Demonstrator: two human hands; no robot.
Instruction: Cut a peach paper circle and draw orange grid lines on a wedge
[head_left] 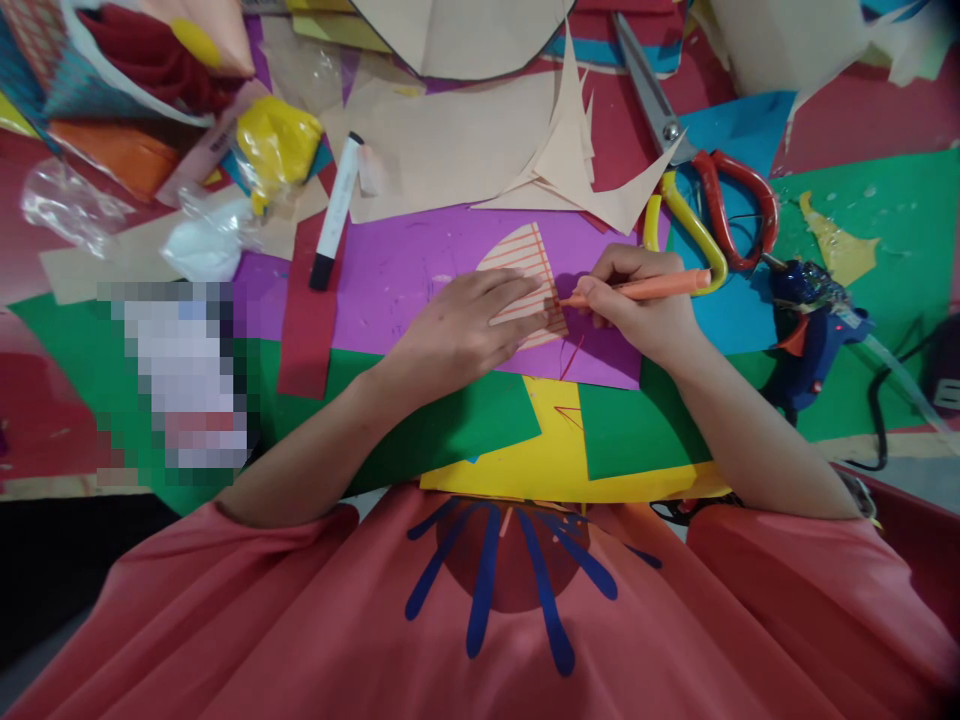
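A small cream paper piece with orange lines [525, 252] lies on a purple sheet [390, 240]. My left hand [469, 325] rests flat on it, fingers stretched across its lower part and covering some of it. In my right hand [637, 305] is an orange pen [667, 285], pinched between thumb and fingers, its tip at the right edge of the cream piece.
Red-and-yellow-handled scissors [739, 210] lie at the upper right, beside a blue glue gun [814, 350]. Left stand a white marker [337, 210], a yellow clay bag [277, 145] and a white clay bag [206, 240]. Cream paper scraps [562, 160] lie beyond my hands.
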